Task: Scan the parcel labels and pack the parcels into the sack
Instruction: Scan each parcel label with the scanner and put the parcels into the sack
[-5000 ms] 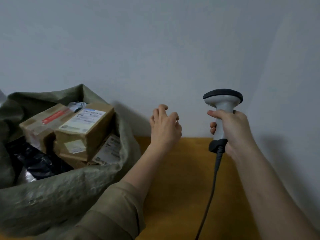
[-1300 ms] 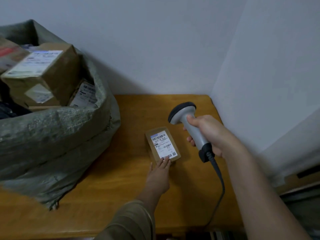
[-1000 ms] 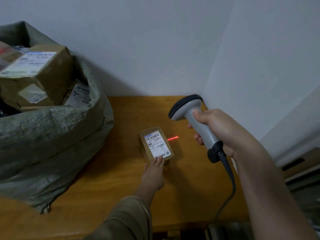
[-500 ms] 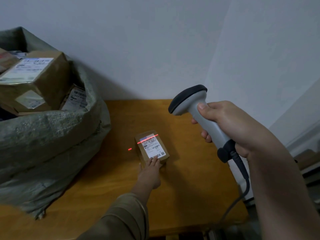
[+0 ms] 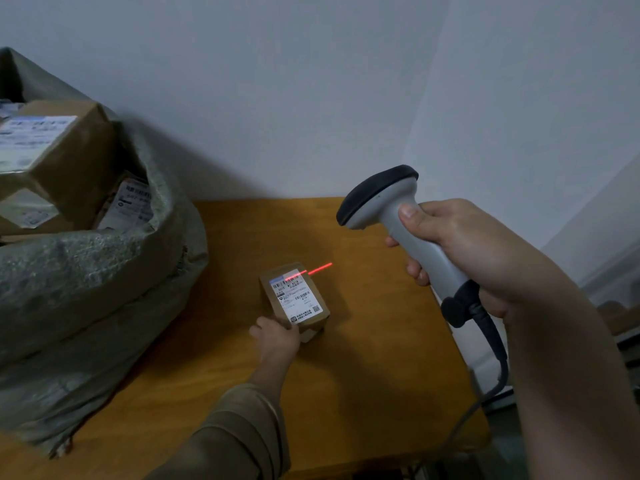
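A small brown parcel (image 5: 277, 299) with a white label (image 5: 298, 296) lies on the wooden table (image 5: 363, 368). My left hand (image 5: 277, 339) grips its near end. My right hand (image 5: 485, 254) holds a grey barcode scanner (image 5: 391, 216) above and right of the parcel, head aimed down-left. Its red laser line (image 5: 320, 269) crosses the label's top edge and runs off onto the table to the right. The grey-green sack (image 5: 104, 271) stands at the left with several parcels inside, among them a big brown box (image 5: 79, 161).
The scanner's dark cable (image 5: 497, 355) hangs off the table's right edge. White walls meet in a corner behind the table. The sack takes up the table's left side, and bare wood lies between it and the small parcel.
The laser line has shifted right, from the label's top and the table left of the parcel to the label's top right corner and the table beyond. My left hand has closed on the parcel's near end.
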Available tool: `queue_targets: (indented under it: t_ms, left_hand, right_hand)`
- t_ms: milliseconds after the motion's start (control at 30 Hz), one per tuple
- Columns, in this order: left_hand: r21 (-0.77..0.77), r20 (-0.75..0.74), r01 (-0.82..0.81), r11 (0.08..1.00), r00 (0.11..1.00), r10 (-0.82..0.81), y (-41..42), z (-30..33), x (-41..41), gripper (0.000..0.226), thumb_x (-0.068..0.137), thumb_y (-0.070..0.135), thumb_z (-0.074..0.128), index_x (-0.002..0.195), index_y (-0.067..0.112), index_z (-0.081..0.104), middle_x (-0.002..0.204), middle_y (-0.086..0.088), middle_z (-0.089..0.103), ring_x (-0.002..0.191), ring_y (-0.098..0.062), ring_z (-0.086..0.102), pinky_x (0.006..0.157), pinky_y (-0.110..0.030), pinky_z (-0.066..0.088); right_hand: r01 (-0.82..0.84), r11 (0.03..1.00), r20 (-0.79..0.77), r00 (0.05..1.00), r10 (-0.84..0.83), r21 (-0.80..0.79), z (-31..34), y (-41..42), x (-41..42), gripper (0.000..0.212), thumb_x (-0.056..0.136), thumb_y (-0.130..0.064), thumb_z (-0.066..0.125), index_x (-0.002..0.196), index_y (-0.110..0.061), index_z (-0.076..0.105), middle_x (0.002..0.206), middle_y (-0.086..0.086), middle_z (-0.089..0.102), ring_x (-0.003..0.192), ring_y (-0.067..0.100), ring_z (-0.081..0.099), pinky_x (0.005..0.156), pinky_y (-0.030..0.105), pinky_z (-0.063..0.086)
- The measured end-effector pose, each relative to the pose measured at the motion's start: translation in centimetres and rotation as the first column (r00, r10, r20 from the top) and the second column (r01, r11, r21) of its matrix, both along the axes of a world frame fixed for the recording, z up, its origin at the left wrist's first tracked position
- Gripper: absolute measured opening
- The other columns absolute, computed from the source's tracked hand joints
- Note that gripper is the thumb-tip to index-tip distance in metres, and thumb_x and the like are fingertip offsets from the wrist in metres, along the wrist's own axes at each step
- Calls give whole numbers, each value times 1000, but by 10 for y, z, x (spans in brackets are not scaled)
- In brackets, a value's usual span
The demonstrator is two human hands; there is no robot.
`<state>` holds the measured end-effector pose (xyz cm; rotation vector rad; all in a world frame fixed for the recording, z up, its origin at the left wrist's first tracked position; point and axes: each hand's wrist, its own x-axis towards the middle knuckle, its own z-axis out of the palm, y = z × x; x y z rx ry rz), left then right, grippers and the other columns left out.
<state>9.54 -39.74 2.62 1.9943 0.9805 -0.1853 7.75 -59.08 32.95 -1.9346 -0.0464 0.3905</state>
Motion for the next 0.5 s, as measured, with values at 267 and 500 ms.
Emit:
queue_targets:
  t_ms: [267, 500]
  left_hand:
    - [-165, -108, -212, 963, 975, 196, 11, -19, 22, 77, 82, 46, 73, 133, -3, 42, 134, -22, 47, 119, -36, 49, 91, -41, 48]
    - [-406, -76, -268, 874, 963, 260, 27, -30, 32, 91, 78, 46, 77, 143, 0, 33, 138, -18, 49, 119, -37, 52, 88, -44, 48]
  right_hand:
    - [29, 997, -83, 996, -24, 67, -18, -4, 31, 39, 99, -36, 51, 102, 0, 67, 56, 0, 63, 48, 12, 56, 46, 20, 48]
    - [228, 916, -389, 917, -89, 329, -123, 22, 93, 31, 86, -18, 74, 111, -5, 63, 110, 10, 74, 52, 7, 54, 47, 20, 47]
